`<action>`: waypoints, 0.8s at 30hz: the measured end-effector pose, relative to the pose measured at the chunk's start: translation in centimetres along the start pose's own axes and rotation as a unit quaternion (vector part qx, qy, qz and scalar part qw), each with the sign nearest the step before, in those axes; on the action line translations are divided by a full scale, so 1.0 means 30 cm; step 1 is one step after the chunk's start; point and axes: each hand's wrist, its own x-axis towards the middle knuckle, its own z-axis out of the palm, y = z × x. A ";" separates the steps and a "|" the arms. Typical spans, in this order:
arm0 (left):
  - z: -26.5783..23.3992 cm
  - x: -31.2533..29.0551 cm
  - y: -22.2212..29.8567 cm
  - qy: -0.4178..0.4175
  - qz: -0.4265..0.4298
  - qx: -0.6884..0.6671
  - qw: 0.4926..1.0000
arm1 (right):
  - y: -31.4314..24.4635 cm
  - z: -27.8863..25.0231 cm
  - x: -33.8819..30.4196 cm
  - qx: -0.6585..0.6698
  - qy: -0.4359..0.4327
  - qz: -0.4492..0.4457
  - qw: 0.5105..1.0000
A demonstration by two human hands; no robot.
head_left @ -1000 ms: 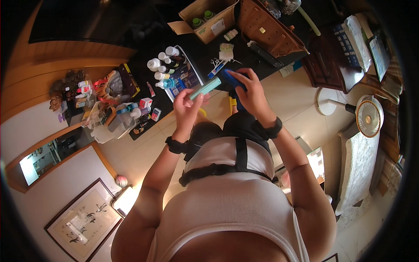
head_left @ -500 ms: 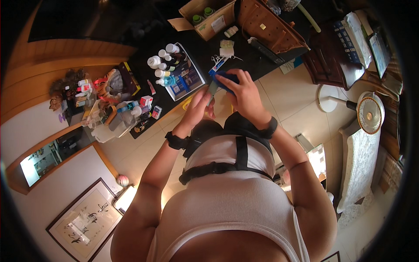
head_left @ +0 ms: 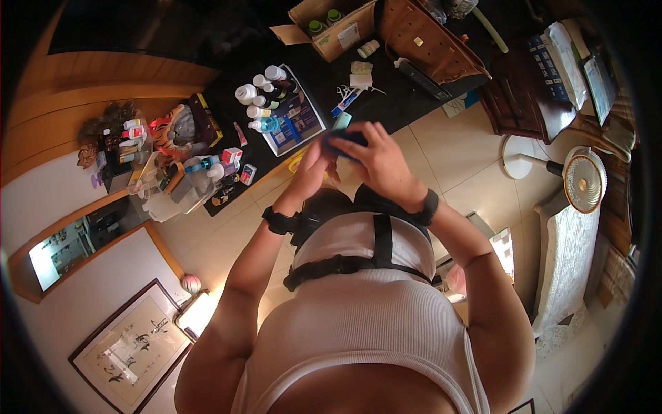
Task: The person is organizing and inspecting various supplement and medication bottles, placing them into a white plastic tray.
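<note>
Both my hands meet in front of my waist, by the near edge of the dark table (head_left: 279, 181). Closed around the lower part of a pale green, flat, narrow object (head_left: 341, 123) is my left hand (head_left: 308, 174); its kind is unclear. My right hand (head_left: 380, 162) presses a dark blue cloth-like piece (head_left: 347, 143) over that object, with fingers bent across it. Only the upper end of the green object shows beyond the blue piece. The rest is covered by the blue piece and my fingers.
Just beyond my hands lie white floss picks (head_left: 347, 91) and a blue-white packet (head_left: 343, 105). A tray (head_left: 320, 119) with several bottles stands left of them. Farther back are a cardboard box (head_left: 345, 38) and a brown handbag (head_left: 431, 45). A fan (head_left: 585, 181) stands at right.
My right hand and the blue piece have moved left and down along the green object. Its upper end is now exposed, while its lower part is covered.
</note>
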 end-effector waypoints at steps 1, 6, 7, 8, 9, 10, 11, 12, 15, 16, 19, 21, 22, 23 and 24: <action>0.000 -0.007 0.001 0.013 0.011 -0.016 1.000 | -0.009 0.001 -0.012 0.018 0.001 0.001 1.000; -0.009 -0.037 0.034 0.021 -0.042 -0.141 0.989 | 0.063 -0.022 -0.026 -0.019 0.025 0.078 0.996; -0.023 -0.036 0.031 0.011 -0.032 -0.130 0.991 | 0.077 -0.024 -0.031 -0.021 0.036 0.085 0.996; -0.036 -0.034 0.026 0.011 -0.032 -0.129 0.991 | 0.085 -0.024 -0.034 -0.024 0.047 0.091 0.994; -0.041 -0.031 0.026 0.014 -0.031 -0.156 0.987 | 0.084 -0.027 -0.030 -0.024 0.047 0.091 0.995; -0.041 -0.028 0.026 0.016 -0.030 -0.183 0.983 | 0.077 -0.031 -0.023 -0.009 0.057 0.079 0.995; -0.039 -0.027 0.029 0.017 -0.037 -0.169 0.985 | 0.072 -0.030 -0.017 0.006 0.067 0.067 0.995; -0.035 -0.024 0.027 0.017 -0.036 -0.168 0.985 | 0.067 -0.024 -0.010 0.005 0.068 0.067 0.995; -0.025 -0.018 0.016 -0.016 -0.030 -0.178 0.984 | 0.047 0.011 0.008 0.011 0.077 0.050 0.996; -0.022 -0.016 0.005 -0.010 -0.021 -0.197 0.980 | 0.037 0.018 0.008 0.011 0.078 0.050 0.996; 0.024 -0.003 0.039 0.066 -0.026 -0.204 0.976 | 0.001 0.051 -0.013 0.016 0.024 -0.010 1.000; 0.042 -0.007 0.074 0.151 -0.055 -0.201 0.966 | -0.019 0.069 -0.028 0.043 0.029 -0.017 0.999; 0.041 -0.010 0.079 0.165 -0.069 -0.211 0.961 | -0.019 0.070 -0.030 0.049 0.024 -0.018 0.998; 0.017 -0.012 0.048 0.123 -0.048 -0.207 0.969 | -0.010 0.063 -0.028 0.048 0.024 -0.019 0.998; 0.008 -0.016 0.034 0.082 -0.028 -0.203 0.975 | 0.005 0.053 -0.023 0.029 0.026 -0.016 0.999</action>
